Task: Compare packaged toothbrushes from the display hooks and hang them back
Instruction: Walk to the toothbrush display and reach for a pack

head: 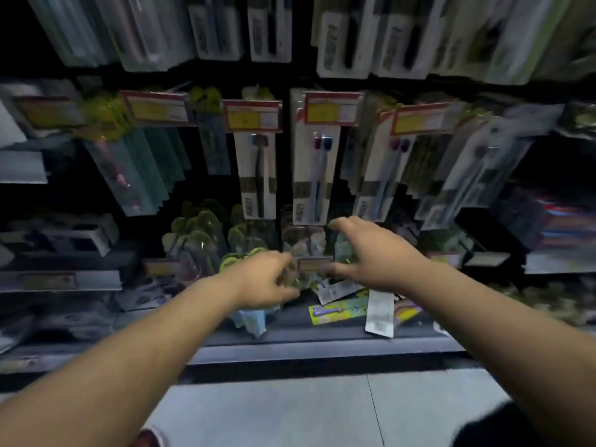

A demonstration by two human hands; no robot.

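Note:
My left hand (269, 280) reaches to the lowest row of hooks, its fingers curled. A pale blue toothbrush pack (253, 317) sticks out below that hand and seems to be held in it; blur hides the grip. My right hand (367, 250) hovers just right of it, thumb and fingers spread in front of a teal hanging pack (342, 250) without closing on it. Between the two hands sits a hook's price tag (314, 264). Above hang white two-brush packs (311, 175) and a single-brush pack (258, 179).
Green-topped packs (196, 233) hang at lower left. Loose packs, one yellow (338, 312) and one white (380, 312), lie on the bottom shelf (322, 346). More packs fill the top row (345, 40). Grey floor (290, 411) lies below, with shoes at the frame's bottom edge.

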